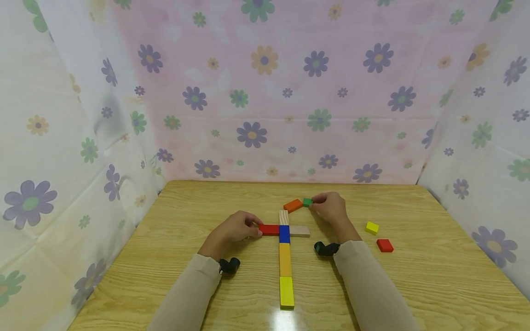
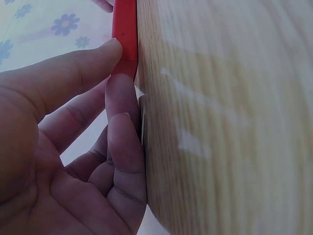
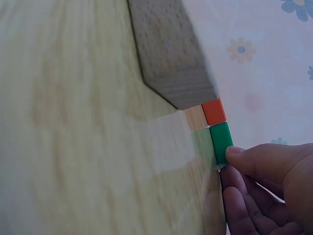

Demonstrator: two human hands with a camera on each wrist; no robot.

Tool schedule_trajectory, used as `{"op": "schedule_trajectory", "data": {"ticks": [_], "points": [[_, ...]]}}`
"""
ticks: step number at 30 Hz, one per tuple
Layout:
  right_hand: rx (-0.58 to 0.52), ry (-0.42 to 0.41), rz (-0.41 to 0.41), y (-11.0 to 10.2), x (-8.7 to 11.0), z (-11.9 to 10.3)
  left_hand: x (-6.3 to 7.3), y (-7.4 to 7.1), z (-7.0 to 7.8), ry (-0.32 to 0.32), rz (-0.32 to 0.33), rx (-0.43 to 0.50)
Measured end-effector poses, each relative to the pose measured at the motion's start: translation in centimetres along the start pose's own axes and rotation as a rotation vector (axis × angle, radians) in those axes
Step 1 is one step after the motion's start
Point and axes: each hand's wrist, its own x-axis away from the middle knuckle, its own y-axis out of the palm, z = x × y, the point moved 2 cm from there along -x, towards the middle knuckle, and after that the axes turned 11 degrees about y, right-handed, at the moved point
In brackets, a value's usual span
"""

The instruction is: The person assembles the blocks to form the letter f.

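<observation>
Flat wooden blocks form a cross on the table. A blue block (image 1: pixel 284 234) is its centre, with a long red block (image 1: pixel 269 230) to the left and a pale wooden block (image 1: pixel 299 231) to the right. My left hand (image 1: pixel 236 227) pinches the red block's outer end between thumb and fingers, as the left wrist view confirms. Beyond the cross, my right hand (image 1: pixel 331 209) pinches a small green block (image 3: pixel 221 142) by its right end. The green block's other end meets, or nearly meets, a slanted orange block (image 1: pixel 292 205). A striped wooden block (image 1: pixel 283 217) stands above the blue one.
Below the blue block run an amber block (image 1: pixel 285 259) and a yellow block (image 1: pixel 286 292) in line. Loose on the right lie a small yellow block (image 1: pixel 371 227) and a small red block (image 1: pixel 385 245). Flowered cloth (image 1: pixel 285 151) encloses the wooden table (image 1: pixel 186 197) behind and at both sides.
</observation>
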Motion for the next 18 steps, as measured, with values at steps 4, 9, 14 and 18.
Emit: {"op": "schedule_trajectory", "data": {"ticks": [4,9,14,18], "points": [[-0.003,0.005,-0.005,0.02,0.01,0.04,0.06,-0.02,0.16,0.0,0.001,0.001],[0.0,0.01,-0.007,-0.01,0.01,0.03,-0.02,0.01,0.07,0.0,-0.001,0.0],[0.0,0.011,-0.01,-0.02,0.03,0.02,-0.14,0.04,-0.09,0.005,-0.003,-0.011],[-0.003,0.007,-0.018,-0.02,0.16,-0.07,-0.08,0.01,-0.04,0.001,0.0,-0.011]]}}
